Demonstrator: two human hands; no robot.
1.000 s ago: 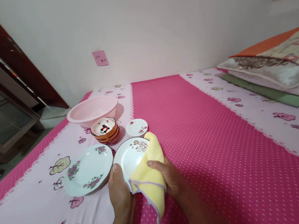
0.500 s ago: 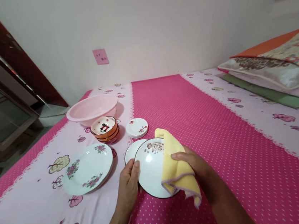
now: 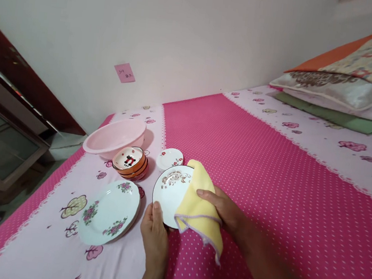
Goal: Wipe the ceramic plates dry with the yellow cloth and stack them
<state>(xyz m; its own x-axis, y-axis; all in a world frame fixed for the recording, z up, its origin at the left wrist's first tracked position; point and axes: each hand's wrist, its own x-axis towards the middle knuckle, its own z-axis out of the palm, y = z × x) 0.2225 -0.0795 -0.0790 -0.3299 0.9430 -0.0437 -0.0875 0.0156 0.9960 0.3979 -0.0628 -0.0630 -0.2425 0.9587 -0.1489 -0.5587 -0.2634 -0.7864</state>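
Note:
My left hand (image 3: 155,239) grips the near rim of a white plate (image 3: 169,192) with a brown flower pattern, thumb on its face. My right hand (image 3: 228,211) presses a folded yellow cloth (image 3: 198,208) against the plate's right side. The plate is held just above the pink dotted bedspread (image 3: 270,167). Part of the plate is hidden under the cloth.
To the left lie floral plates (image 3: 109,211) stacked on the sheet. Behind them stand stacked orange bowls (image 3: 131,162), a pink basin (image 3: 115,136) and small white saucers (image 3: 169,158). Folded quilts (image 3: 349,86) sit far right. A dark cabinet (image 3: 2,127) is beside the bed on the left.
The plate and cloth shifted right, showing another plate beneath, and have now come back left. The cloth has slid across the plate's face throughout.

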